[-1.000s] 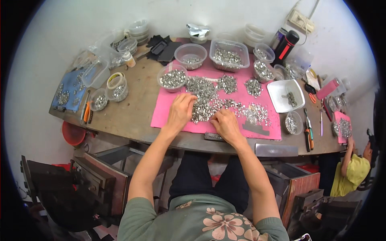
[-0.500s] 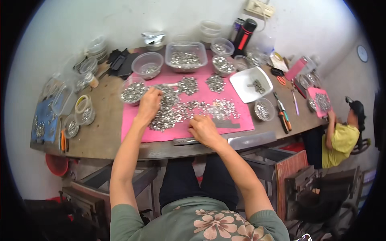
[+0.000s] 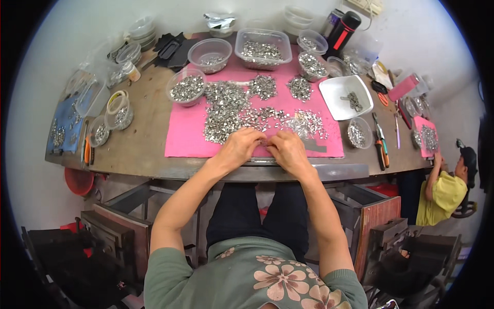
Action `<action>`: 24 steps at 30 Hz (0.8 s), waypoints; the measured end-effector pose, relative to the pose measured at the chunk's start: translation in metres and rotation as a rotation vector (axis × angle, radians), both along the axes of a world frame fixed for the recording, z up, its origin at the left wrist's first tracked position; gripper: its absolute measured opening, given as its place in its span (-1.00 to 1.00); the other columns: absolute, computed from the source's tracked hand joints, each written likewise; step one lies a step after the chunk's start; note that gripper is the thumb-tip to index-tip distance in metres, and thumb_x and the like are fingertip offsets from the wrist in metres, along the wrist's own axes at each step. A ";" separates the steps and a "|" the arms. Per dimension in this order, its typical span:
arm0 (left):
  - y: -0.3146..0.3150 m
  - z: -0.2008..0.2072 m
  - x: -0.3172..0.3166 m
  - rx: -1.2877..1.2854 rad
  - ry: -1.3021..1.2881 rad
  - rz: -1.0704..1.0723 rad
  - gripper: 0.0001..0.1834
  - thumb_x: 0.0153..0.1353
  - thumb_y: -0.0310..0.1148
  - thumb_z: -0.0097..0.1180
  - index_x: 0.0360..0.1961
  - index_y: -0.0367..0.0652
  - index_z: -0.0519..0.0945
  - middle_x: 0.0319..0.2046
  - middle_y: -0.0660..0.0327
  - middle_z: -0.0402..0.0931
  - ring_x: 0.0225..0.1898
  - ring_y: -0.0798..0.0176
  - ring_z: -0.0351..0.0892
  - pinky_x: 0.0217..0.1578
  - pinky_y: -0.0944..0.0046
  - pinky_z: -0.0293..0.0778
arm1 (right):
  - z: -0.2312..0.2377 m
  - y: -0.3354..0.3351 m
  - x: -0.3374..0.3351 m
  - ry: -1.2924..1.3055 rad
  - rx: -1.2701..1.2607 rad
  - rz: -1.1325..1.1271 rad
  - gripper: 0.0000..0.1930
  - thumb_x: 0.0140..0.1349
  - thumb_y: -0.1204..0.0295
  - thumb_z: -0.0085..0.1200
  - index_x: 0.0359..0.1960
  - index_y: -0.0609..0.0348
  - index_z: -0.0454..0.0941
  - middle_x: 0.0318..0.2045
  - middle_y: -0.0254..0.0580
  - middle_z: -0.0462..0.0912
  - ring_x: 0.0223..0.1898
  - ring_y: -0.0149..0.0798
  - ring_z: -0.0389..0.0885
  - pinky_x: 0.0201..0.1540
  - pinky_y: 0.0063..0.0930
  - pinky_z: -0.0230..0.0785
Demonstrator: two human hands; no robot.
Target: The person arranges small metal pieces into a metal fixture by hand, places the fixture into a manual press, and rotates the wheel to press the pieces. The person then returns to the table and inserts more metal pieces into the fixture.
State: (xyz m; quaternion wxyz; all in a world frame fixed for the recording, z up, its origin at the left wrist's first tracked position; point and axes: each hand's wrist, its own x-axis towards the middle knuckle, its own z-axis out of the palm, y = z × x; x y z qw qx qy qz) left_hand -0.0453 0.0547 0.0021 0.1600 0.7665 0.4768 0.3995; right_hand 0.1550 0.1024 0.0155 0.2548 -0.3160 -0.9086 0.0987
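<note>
My left hand (image 3: pixel 240 148) and my right hand (image 3: pixel 289 152) meet at the near edge of a pink mat (image 3: pixel 188 150). Thumbs and fingers are pinched together on both, tips almost touching; whatever they hold is too small to make out. Just beyond them spreads a large heap of small shiny metal pieces (image 3: pixel 226 110). Smaller piles of such pieces (image 3: pixel 263 86) lie farther back, and a loose scatter (image 3: pixel 310 122) is to the right, beside a flat grey strip (image 3: pixel 315 147). A metal bar (image 3: pixel 334 171) runs along the table's front edge.
Behind the heap stand plastic tubs of metal pieces (image 3: pixel 186 88), a rectangular container (image 3: pixel 263 64) and a black flask (image 3: pixel 343 33). To the right are a white tray (image 3: pixel 334 105), a small cup (image 3: pixel 359 133) and orange-handled pliers (image 3: pixel 381 147). A person in yellow (image 3: pixel 443 193) sits farther right.
My left hand has left the tub and heap at the left and come to my right hand at the mat's near edge. The whole view has shifted, too.
</note>
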 end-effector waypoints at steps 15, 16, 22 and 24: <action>-0.020 0.003 -0.009 0.025 -0.182 0.178 -0.74 0.21 -0.69 0.11 -0.15 -0.23 0.72 -0.20 0.07 0.73 -0.14 0.06 0.68 -0.10 0.16 0.59 | 0.010 -0.045 -0.001 0.286 -0.247 0.116 -0.91 0.20 0.67 0.19 -0.29 0.32 0.55 -0.30 -0.04 0.59 -0.21 0.01 0.58 -0.13 -0.21 0.42; -0.022 0.005 -0.008 0.037 -0.192 0.197 -0.74 0.19 -0.69 0.11 -0.16 -0.24 0.72 -0.21 0.07 0.73 -0.15 0.03 0.68 -0.11 0.14 0.58 | 0.009 -0.045 -0.001 0.286 -0.248 0.116 -0.91 0.20 0.67 0.19 -0.29 0.32 0.55 -0.30 -0.04 0.59 -0.21 0.01 0.58 -0.13 -0.21 0.42; -0.039 0.004 -0.017 0.016 -0.216 0.233 -0.73 0.19 -0.71 0.09 -0.16 -0.23 0.73 -0.19 0.06 0.72 -0.18 0.07 0.67 -0.14 0.16 0.59 | 0.006 -0.047 -0.004 0.268 -0.152 0.106 -0.89 0.17 0.67 0.21 -0.29 0.31 0.54 -0.30 -0.05 0.59 -0.22 0.02 0.59 -0.14 -0.19 0.43; -0.042 0.001 -0.018 0.033 -0.239 0.242 -0.72 0.18 -0.72 0.09 -0.16 -0.23 0.72 -0.20 0.07 0.71 -0.18 0.07 0.67 -0.14 0.16 0.58 | 0.006 -0.048 -0.004 0.280 -0.129 0.095 -0.88 0.16 0.66 0.22 -0.29 0.29 0.55 -0.31 -0.07 0.59 -0.24 0.01 0.59 -0.16 -0.18 0.43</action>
